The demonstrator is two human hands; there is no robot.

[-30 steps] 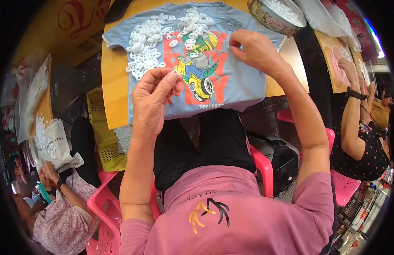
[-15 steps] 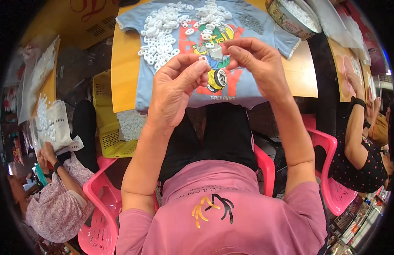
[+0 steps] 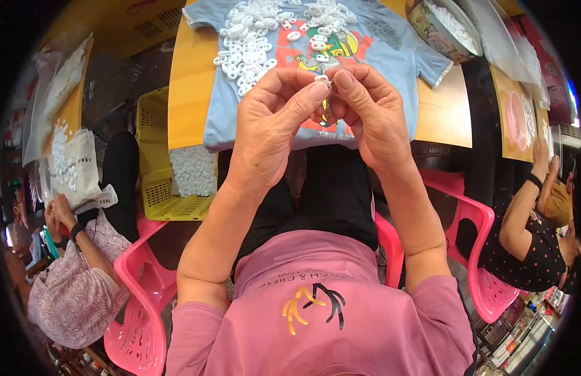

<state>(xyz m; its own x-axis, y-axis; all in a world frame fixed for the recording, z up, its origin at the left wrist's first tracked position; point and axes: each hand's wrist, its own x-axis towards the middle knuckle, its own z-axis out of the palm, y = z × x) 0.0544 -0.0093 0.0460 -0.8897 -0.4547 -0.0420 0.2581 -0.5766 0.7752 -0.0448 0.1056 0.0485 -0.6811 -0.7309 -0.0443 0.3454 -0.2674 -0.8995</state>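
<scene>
Between thumb and fingers, my left hand (image 3: 271,122) pinches a small white oval plastic piece with two holes (image 3: 322,79). My right hand (image 3: 376,116) meets it there, its thumb and fingertips pressed together against the piece's right side; anything tiny within that pinch is hidden. Both hands are over a light blue printed T-shirt (image 3: 390,81) spread on the table. Beyond them on the shirt lie a large pile of similar white two-hole pieces (image 3: 246,47) and a second cluster (image 3: 328,15). A small heap of thin grey bits (image 3: 384,32), too fine to make out, lies farther right.
A round patterned tin (image 3: 422,25) of white pieces stands at the wooden table's (image 3: 450,119) far right. Left and below are yellow crates (image 3: 153,188), with white pieces (image 3: 194,170) beside them. People work on both sides, near pink chairs (image 3: 140,307).
My right hand has come left and down to meet my left hand, which moved slightly right. The fingertips, apart before, now meet at the white piece. The view has shifted a little.
</scene>
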